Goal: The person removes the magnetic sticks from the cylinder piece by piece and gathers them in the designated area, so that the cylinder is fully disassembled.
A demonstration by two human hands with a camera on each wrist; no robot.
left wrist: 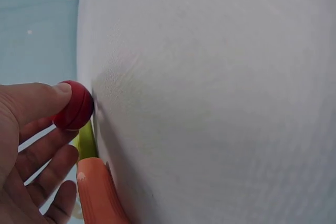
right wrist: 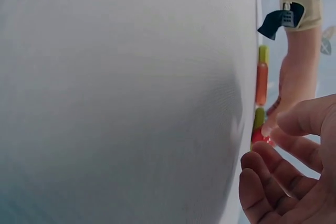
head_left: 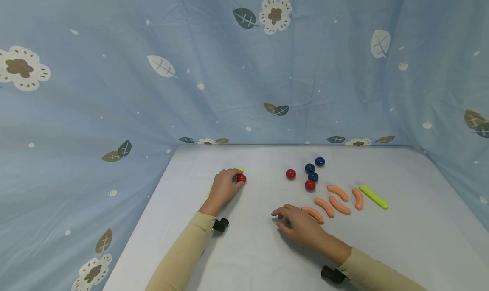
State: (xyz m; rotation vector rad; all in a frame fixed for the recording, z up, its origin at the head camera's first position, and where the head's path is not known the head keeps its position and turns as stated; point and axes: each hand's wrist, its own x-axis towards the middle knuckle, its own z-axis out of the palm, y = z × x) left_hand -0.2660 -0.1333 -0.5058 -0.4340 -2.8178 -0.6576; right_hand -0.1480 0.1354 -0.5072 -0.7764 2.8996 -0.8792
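My left hand (head_left: 224, 186) pinches a glossy red ball (head_left: 241, 178) at the left of the table. In the left wrist view the thumb presses on this red ball (left wrist: 76, 109), fingers behind it, and the ball sits at the table surface. Close to those fingers lie a yellow-green stick (left wrist: 86, 142) and an orange curved piece (left wrist: 98, 190), mostly hidden by the hand in the head view. My right hand (head_left: 299, 226) hovers over the table with loosely bent fingers and nothing in them. Nearest to it is an orange curved piece (head_left: 313, 214).
Two red balls, one (head_left: 290, 174) apart and one (head_left: 310, 185) beside three dark blue balls (head_left: 310, 168), lie at the back. Several orange curved pieces (head_left: 339, 205) and a yellow-green stick (head_left: 373, 197) lie to the right. A patterned blue curtain (head_left: 244, 79) rises behind the white table (head_left: 252, 257).
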